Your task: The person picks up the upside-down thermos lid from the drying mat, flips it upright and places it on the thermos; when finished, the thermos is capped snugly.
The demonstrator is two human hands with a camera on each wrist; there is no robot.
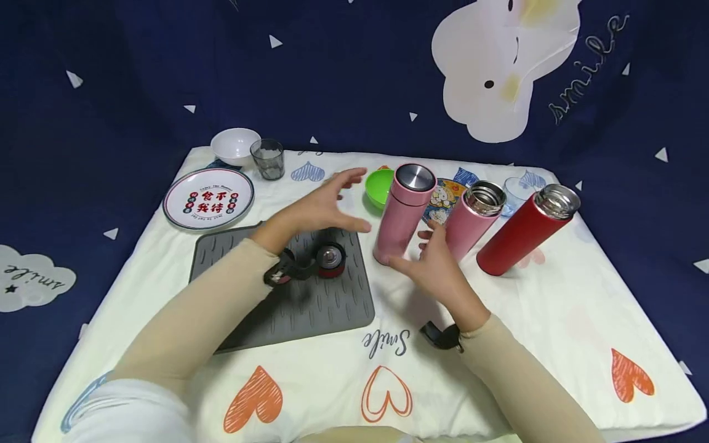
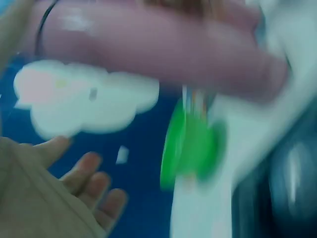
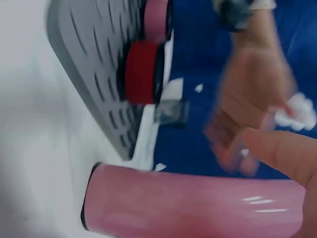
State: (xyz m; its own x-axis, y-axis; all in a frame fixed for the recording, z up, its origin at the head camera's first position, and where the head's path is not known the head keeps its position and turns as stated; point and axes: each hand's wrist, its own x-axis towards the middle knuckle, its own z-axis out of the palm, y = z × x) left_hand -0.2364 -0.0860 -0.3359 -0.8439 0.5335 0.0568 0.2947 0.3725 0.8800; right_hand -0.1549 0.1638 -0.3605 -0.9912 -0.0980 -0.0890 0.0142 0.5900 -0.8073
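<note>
A pink flask [image 1: 401, 212] with a steel-topped lid stands on the white cloth, between my two hands. My left hand [image 1: 343, 203] hovers to its left above the grey mat [image 1: 310, 307], fingers spread and holding nothing. My right hand [image 1: 421, 246] is at the flask's base on the right, fingers straight, also holding nothing. Whether it touches the flask is unclear. The blurred left wrist view shows the pink flask [image 2: 163, 49] and my left hand's fingers [image 2: 94, 188]. The right wrist view shows the pink flask [image 3: 193, 206] close by my thumb [image 3: 282, 153].
A red lid [image 1: 331, 259] lies on the mat, with a pink lid [image 1: 282, 274] partly behind my left wrist. An uncapped pink flask [image 1: 473, 218] and an uncapped red flask [image 1: 523, 231] stand to the right. Behind are a green bowl [image 1: 379, 186], plate [image 1: 208, 198], white bowl [image 1: 235, 144] and grey glass [image 1: 268, 159].
</note>
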